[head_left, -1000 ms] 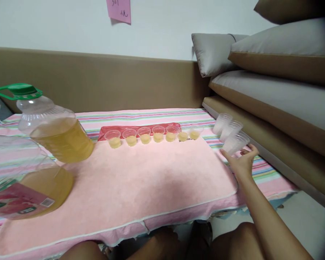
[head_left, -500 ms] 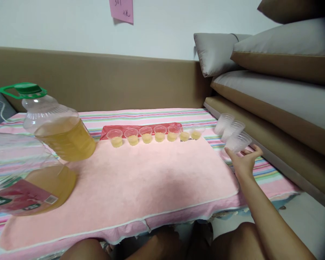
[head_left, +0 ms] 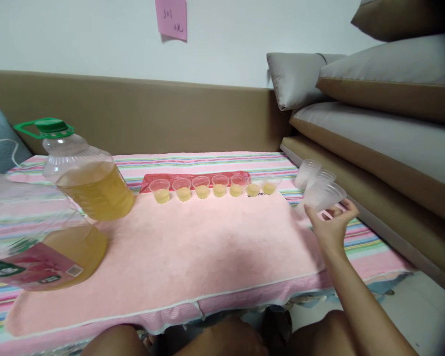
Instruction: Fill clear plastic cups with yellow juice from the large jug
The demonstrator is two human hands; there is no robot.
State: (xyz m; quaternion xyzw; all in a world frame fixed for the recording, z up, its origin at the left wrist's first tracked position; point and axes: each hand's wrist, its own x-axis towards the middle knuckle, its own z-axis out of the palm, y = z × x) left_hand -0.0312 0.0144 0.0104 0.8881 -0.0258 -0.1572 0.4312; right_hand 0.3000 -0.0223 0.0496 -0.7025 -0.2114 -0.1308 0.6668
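My right hand (head_left: 332,227) reaches to the table's right side, its fingers curled round the lowest of a few empty clear plastic cups (head_left: 321,195) lying on their sides. A row of several small clear cups (head_left: 213,186) holding yellow liquid stands along the far edge of the pink towel (head_left: 193,247), some in front of a red strip (head_left: 193,177). At the left stands a large clear jug (head_left: 87,178) of yellow liquid with a green cap. A second jug (head_left: 37,247) with a pink label is tilted in the near left foreground. My left hand is out of view.
The table carries a striped cloth (head_left: 207,160) under the towel. A brown padded bench back (head_left: 141,113) runs behind it. Grey and brown cushions (head_left: 374,99) are stacked at the right. A pink note (head_left: 171,19) hangs on the wall. My knees show below the table's front edge.
My right hand has shifted slightly left and closed its fingers round the nearest empty cup. The view has drifted a little to the left and down.
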